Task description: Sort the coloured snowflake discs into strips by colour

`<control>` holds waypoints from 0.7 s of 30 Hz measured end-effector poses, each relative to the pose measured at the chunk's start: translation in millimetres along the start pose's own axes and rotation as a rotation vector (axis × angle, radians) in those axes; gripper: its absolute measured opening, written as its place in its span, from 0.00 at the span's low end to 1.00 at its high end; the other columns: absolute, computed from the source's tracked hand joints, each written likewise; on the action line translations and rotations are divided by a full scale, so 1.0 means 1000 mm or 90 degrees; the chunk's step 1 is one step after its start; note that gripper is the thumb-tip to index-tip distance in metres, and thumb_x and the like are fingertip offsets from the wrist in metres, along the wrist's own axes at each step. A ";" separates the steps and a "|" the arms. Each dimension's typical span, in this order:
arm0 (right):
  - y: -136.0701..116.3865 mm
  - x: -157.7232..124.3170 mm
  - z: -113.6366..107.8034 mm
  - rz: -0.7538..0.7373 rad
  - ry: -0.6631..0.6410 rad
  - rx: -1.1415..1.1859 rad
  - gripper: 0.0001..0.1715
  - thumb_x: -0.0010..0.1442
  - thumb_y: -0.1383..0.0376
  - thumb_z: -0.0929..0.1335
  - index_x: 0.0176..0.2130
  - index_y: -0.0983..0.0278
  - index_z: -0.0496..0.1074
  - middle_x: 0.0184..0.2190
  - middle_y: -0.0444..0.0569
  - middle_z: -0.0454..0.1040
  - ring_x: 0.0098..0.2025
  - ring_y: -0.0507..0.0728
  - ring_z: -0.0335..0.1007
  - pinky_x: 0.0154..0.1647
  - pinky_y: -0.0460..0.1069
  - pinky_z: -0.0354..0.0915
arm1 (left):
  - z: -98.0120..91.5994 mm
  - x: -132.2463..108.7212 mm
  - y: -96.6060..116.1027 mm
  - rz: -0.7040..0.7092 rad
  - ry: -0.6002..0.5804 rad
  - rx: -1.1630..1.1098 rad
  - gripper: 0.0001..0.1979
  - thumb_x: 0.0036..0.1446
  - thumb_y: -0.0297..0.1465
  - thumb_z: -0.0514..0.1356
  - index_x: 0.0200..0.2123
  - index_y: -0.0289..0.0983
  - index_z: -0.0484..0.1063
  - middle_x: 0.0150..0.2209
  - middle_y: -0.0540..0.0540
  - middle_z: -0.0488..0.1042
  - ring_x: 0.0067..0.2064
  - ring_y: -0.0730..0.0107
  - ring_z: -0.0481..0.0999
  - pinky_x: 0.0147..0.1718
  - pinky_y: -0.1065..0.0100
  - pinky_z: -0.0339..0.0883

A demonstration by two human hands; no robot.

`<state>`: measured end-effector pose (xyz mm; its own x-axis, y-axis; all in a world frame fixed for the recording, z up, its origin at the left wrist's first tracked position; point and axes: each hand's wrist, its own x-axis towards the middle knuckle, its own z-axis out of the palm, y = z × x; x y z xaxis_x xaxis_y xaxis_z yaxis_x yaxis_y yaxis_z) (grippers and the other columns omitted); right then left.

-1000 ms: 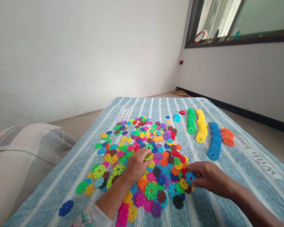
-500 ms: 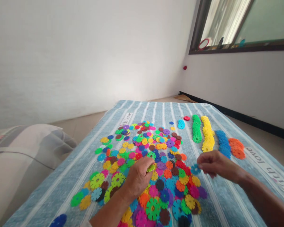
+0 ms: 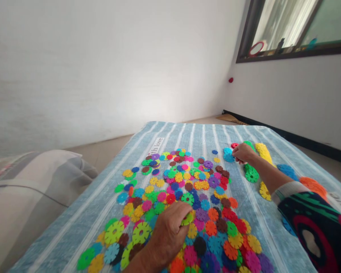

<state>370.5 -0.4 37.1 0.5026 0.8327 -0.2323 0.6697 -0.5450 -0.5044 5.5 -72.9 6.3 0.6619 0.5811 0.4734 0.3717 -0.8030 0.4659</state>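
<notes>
My left hand (image 3: 168, 232) is closed over the multicoloured heap, a yellow-green notched plastic disc (image 3: 187, 219) pinched between thumb and finger. More discs in that hand, if any, are hidden by its fingers. Farther forward, my right hand (image 3: 244, 152) reaches across the sorted rows with its fingers closed on the edge of a light blue notched disc (image 3: 230, 157). This disc lies against or over a small group of light blue discs (image 3: 226, 150). A red disc (image 3: 234, 145) sits just beyond the right fingertips, and a row of green discs (image 3: 251, 174) passes beneath the wrist.
Mixed loose discs (image 3: 187, 198) spread over the striped cloth (image 3: 65, 242). Overlapping yellow (image 3: 263, 151), blue (image 3: 287, 171) and orange discs (image 3: 313, 185) lie at the right, partly covered by my sleeve. A cloth-draped shape (image 3: 48, 182) stands left of the table.
My right hand has moved forward with the light blue disc, from the near side of the rows to the light blue group. My left hand still holds the yellow-green disc. The view has shifted slightly.
</notes>
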 end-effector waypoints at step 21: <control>0.044 -0.161 0.079 -0.156 0.223 0.071 0.16 0.53 0.58 0.62 0.33 0.62 0.75 0.21 0.44 0.72 0.26 0.53 0.67 0.28 0.46 0.58 | 0.008 0.000 0.002 0.010 -0.030 0.037 0.09 0.52 0.23 0.56 0.38 0.35 0.71 0.36 0.44 0.75 0.40 0.66 0.74 0.41 0.66 0.69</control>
<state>275.8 -151.1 -13.4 0.5046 0.8418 0.1916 0.7387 -0.3062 -0.6005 11.4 -75.5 0.6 0.6975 0.5621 0.4445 0.3972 -0.8195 0.4130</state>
